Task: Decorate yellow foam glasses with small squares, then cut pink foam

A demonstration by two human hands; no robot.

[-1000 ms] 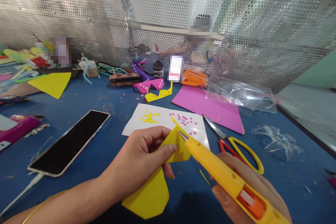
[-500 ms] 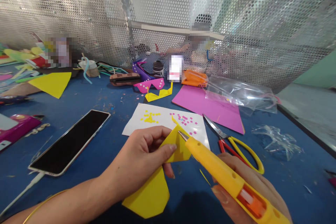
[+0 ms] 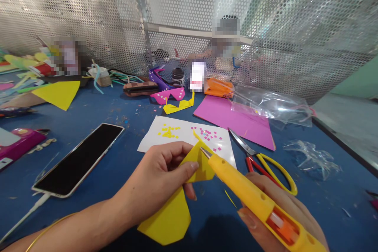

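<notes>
My left hand (image 3: 156, 183) pinches a folded yellow paper piece (image 3: 174, 214) between thumb and fingers, just above the blue table. My right hand (image 3: 277, 214) grips a yellow utility knife (image 3: 254, 201) with an orange slider. The knife's metal tip touches the upper edge of the yellow paper. Behind the paper lies a white sheet (image 3: 177, 134) dotted with tiny yellow and pink paper squares.
A black phone (image 3: 79, 159) on a cable lies at the left. Red and yellow scissors (image 3: 262, 159), a pink sheet (image 3: 233, 122) and clear plastic bags (image 3: 268, 104) sit at the right. Pink and yellow paper glasses (image 3: 173, 100) lie by the perforated metal screen (image 3: 189, 12). People sit behind it.
</notes>
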